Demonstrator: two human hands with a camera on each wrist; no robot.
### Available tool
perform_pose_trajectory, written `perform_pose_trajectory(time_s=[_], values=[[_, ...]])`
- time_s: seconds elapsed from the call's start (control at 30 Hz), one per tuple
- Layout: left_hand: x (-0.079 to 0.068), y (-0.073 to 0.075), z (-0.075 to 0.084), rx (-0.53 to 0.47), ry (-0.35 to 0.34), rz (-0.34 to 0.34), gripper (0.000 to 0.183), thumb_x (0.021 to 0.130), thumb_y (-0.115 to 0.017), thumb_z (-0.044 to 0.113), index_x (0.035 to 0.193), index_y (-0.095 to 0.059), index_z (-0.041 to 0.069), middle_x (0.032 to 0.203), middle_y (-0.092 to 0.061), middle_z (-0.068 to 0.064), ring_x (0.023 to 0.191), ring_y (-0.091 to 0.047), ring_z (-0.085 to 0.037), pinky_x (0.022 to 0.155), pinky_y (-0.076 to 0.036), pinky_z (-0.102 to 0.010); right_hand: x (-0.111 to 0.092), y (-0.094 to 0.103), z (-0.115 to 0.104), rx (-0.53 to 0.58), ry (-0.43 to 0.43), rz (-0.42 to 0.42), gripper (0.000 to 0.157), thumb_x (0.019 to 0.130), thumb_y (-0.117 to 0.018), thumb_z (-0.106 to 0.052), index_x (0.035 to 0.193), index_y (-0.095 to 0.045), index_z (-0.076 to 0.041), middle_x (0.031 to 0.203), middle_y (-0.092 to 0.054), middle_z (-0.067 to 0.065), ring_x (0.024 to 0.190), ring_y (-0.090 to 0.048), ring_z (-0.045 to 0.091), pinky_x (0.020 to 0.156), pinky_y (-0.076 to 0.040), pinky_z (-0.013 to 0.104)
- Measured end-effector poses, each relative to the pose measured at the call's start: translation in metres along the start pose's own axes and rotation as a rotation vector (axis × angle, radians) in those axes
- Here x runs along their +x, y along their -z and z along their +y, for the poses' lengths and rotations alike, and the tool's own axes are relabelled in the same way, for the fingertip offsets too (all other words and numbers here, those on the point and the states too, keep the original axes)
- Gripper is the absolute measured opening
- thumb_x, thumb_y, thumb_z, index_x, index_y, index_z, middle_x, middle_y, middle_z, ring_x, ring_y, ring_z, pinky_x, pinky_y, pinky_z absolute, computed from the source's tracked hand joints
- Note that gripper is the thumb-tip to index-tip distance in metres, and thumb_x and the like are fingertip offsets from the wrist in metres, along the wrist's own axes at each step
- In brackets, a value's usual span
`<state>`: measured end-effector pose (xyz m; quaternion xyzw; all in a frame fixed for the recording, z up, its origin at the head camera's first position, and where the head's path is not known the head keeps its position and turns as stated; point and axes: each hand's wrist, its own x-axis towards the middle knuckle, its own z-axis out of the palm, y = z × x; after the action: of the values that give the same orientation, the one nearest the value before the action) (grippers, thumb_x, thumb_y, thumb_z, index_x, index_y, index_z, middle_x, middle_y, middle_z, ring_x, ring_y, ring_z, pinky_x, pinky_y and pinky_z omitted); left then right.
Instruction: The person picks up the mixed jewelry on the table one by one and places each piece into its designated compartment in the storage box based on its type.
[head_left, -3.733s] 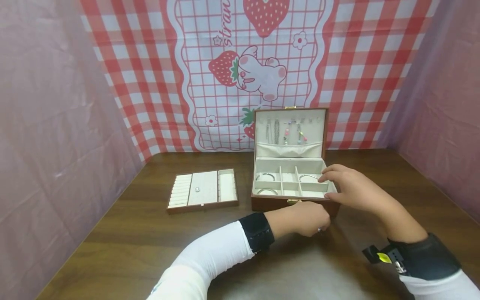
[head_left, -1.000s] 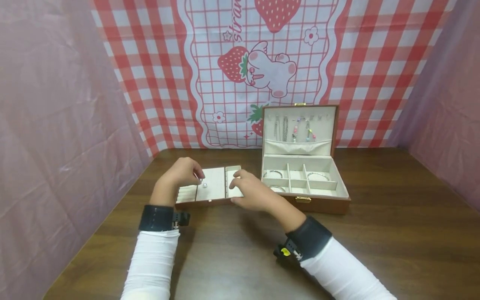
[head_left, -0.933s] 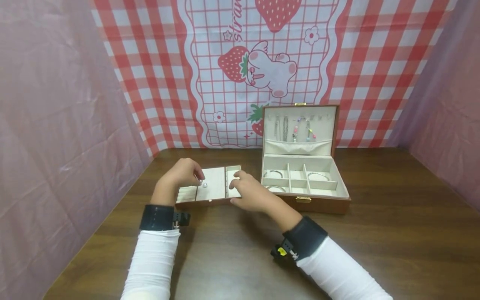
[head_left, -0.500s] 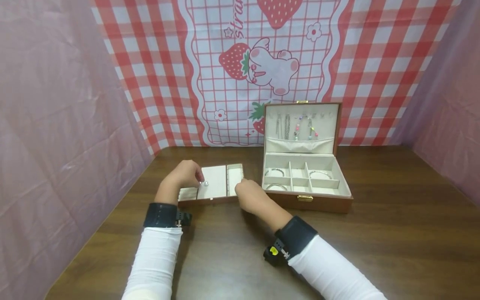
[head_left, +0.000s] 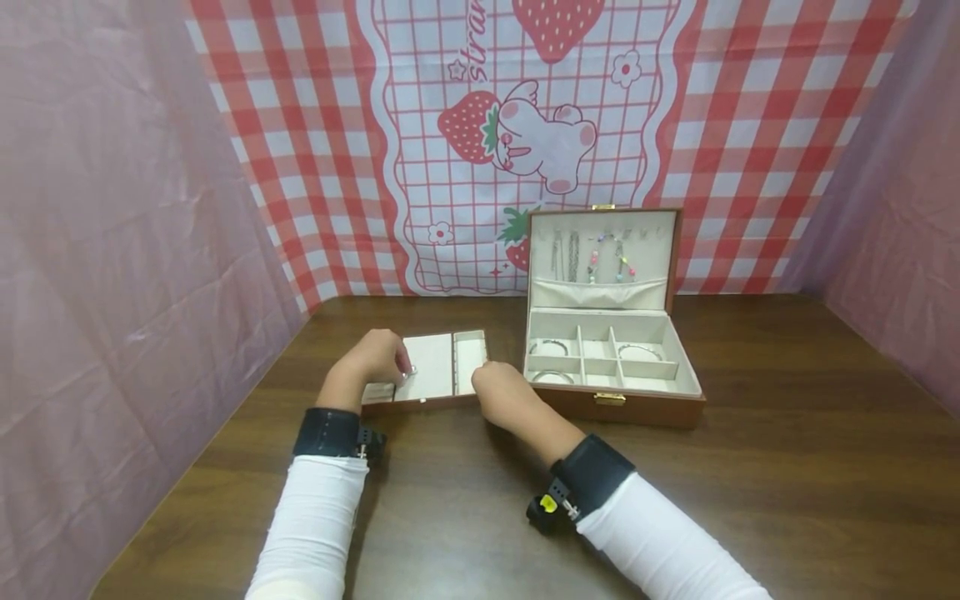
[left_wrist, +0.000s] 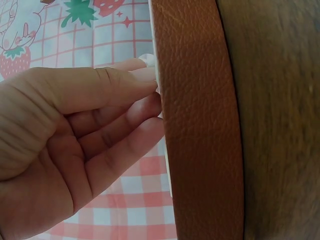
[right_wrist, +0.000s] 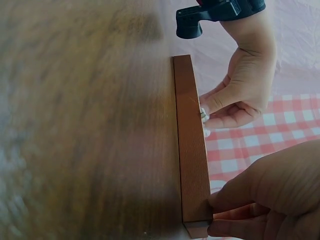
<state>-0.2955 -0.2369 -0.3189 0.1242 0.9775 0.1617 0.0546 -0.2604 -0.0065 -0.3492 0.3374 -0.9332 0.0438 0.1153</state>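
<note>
The left hand (head_left: 375,357) is at the left part of a brown, cream-lined jewelry tray (head_left: 431,360). Its thumb and fingers pinch a small shiny whitish piece of jewelry (right_wrist: 204,114), too small to tell its kind. A second pale bead-like piece (right_wrist: 207,133) shows just beside those fingertips. In the left wrist view, the fingertips reach behind the tray's leather side wall (left_wrist: 200,125). The right hand (head_left: 510,395) holds the tray's right end, and in the right wrist view its thumb and fingers (right_wrist: 232,197) pinch the corner. The hand covers most of the ring-roll section.
An open brown jewelry box (head_left: 652,410) stands right of the tray. Bracelets lie in its compartments, and chains and a colorful beaded strand (head_left: 592,262) hang inside the lid. A checkered strawberry cloth (head_left: 330,167) hangs behind the wooden table (head_left: 450,517).
Both hands came from the jewelry box to the tray. The right hand then closed its fingers on the tray's right end. The left hand lowered slightly toward the bead-like piece on the panel.
</note>
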Motion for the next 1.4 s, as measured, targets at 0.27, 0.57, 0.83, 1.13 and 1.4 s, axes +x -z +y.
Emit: perform_pose_trajectory(time_s=[0.27, 0.57, 0.83, 1.13, 1.4], values=[[0.001, -0.001, -0.001, -0.008, 0.02, -0.016, 0.011, 0.074, -0.077, -0.002, 0.078, -0.075, 0.009, 0.075, -0.066, -0.002, 0.073, -0.058, -0.019, 0.069, -0.051, -0.032, 0.0, 0.0, 0.0, 0.012, -0.001, -0.011, 0.024, 0.077, -0.065, 0.008, 0.061, -0.056, -0.007, 0.066, -0.06, 0.01, 0.067, -0.064, 0.028, 0.064, -0.054, 0.042], [-0.002, 0.004, 0.0, -0.035, 0.004, -0.012, 0.011, 0.075, -0.078, 0.0, 0.081, -0.075, 0.009, 0.078, -0.068, -0.003, 0.074, -0.059, -0.02, 0.071, -0.054, -0.035, 0.001, 0.001, 0.003, 0.023, -0.032, -0.023, 0.025, 0.077, -0.065, 0.006, 0.06, -0.054, -0.008, 0.066, -0.059, 0.009, 0.066, -0.063, 0.027, 0.063, -0.054, 0.041], [-0.011, 0.012, -0.012, -0.12, 0.046, 0.075, 0.014, 0.078, -0.073, -0.004, 0.091, -0.075, 0.001, 0.084, -0.068, -0.007, 0.081, -0.06, -0.024, 0.076, -0.053, -0.039, 0.005, 0.0, 0.004, 0.096, -0.12, 0.08, 0.005, 0.075, -0.065, 0.0, 0.078, -0.062, 0.003, 0.079, -0.059, 0.017, 0.076, -0.061, 0.034, 0.071, -0.053, 0.042], [-0.033, 0.027, -0.039, -0.214, 0.169, 0.092, 0.054, 0.083, -0.072, 0.006, 0.132, -0.052, -0.006, 0.115, -0.059, -0.027, 0.091, -0.061, -0.033, 0.078, -0.054, -0.044, 0.021, -0.005, -0.009, 0.257, -0.381, 0.028, 0.069, 0.081, -0.068, -0.012, 0.14, -0.039, 0.011, 0.12, -0.056, 0.027, 0.113, -0.053, 0.042, 0.09, -0.051, 0.048], [-0.039, 0.024, -0.052, -0.41, 0.309, -0.088, 0.073, 0.09, -0.064, 0.011, 0.145, -0.023, -0.014, 0.13, -0.045, -0.035, 0.085, -0.065, -0.036, 0.068, -0.058, -0.041, 0.025, -0.012, -0.014, 0.272, -0.537, -0.067, 0.046, 0.083, -0.068, -0.015, 0.119, -0.055, 0.01, 0.113, -0.056, 0.025, 0.109, -0.054, 0.04, 0.078, -0.055, 0.051]])
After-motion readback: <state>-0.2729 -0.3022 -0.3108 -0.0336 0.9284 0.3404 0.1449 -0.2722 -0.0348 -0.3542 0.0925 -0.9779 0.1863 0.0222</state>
